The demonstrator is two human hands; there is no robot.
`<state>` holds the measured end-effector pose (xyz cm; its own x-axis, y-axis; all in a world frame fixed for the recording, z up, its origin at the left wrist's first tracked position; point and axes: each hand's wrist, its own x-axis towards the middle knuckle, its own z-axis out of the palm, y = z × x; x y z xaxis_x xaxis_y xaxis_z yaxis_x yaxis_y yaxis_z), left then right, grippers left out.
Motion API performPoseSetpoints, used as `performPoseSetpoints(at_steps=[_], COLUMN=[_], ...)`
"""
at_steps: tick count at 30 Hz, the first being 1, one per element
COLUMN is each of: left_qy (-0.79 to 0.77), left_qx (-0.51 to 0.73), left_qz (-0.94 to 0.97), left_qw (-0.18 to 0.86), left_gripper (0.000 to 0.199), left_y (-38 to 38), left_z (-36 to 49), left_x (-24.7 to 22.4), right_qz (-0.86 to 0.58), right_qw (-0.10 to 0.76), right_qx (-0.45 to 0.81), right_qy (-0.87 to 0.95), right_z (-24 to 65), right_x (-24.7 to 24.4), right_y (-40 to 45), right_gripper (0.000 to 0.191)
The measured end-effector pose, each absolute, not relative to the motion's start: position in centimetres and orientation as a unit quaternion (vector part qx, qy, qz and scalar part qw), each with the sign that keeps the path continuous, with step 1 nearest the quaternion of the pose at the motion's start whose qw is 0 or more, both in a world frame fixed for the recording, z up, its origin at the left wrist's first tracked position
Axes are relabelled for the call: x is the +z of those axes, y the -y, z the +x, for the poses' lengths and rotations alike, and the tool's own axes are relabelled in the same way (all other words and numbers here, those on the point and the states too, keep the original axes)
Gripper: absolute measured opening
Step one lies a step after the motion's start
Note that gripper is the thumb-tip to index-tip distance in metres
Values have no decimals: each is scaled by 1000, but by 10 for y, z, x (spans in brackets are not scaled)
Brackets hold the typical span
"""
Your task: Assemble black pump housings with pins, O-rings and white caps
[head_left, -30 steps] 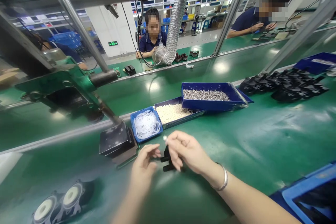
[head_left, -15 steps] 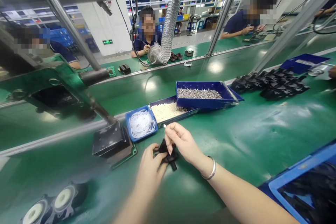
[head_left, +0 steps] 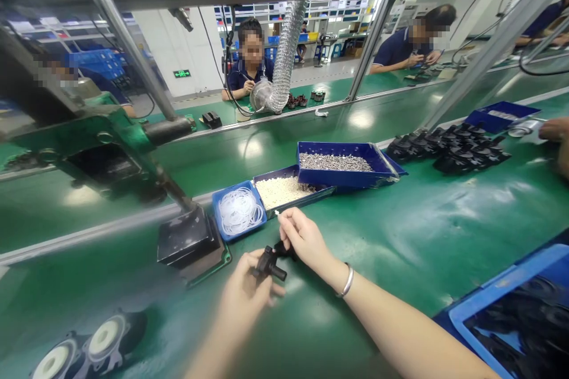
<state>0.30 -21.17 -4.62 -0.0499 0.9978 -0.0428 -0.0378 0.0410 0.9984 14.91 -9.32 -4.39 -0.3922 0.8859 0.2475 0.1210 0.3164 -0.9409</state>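
My left hand (head_left: 251, 290) grips a black plastic part (head_left: 269, 265) with a short tube that points to the lower right. Between the thumb and fingertips of my right hand (head_left: 302, 237) is a small white piece (head_left: 277, 213). Another dark part (head_left: 284, 250) shows partly behind my right fingers. Just beyond my hands stand a blue tray of clear rings (head_left: 240, 211), a tray of small cream pieces (head_left: 284, 189) and a blue bin of metal screws (head_left: 335, 162).
A green and black press (head_left: 186, 231) stands at the left. Two black housings with white rings (head_left: 104, 337) lie lower left. Black parts (head_left: 471, 151) are piled at the right, near a blue crate (head_left: 471, 308) and another person's hand (head_left: 555, 130). Co-workers sit opposite.
My left hand has lifted the black part and moved slightly left and down, turning it. My right hand stays nearly in place with the white piece. The view has shifted a little.
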Motion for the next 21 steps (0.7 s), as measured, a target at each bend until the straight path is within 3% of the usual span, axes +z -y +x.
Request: performPoseSetpoints(at_steps=[2,6,9,13,17,21], left_qy=[-460,-377,-365,-483,-614,-602], left_qx=[550,591,587,586,562,556], left_qz=[371,273,258,314,364,382], left_qw=[590,659,675,570,418,426], left_gripper=[21,27,27,41,70,57], left_y=[210,207,206,202,200,201], left_z=[2,-4,-6,-4,-5,-4], left_x=[-41,-31,-31,-47,-60,-55], right_qz=[-375,-376,-328,-253,-206,-218], right_qw=[435,488,487,396,313,287], right_qx=[442,417,499,639,709,720], right_qy=[689,668,637,608,598,593], right_z=[152,156,156,151,144,138], right_x=[-44,-37,-32,-32,-38,-44], right_y=[90,93,106,124,133,134], right_gripper=[26,24,22,21,26,31])
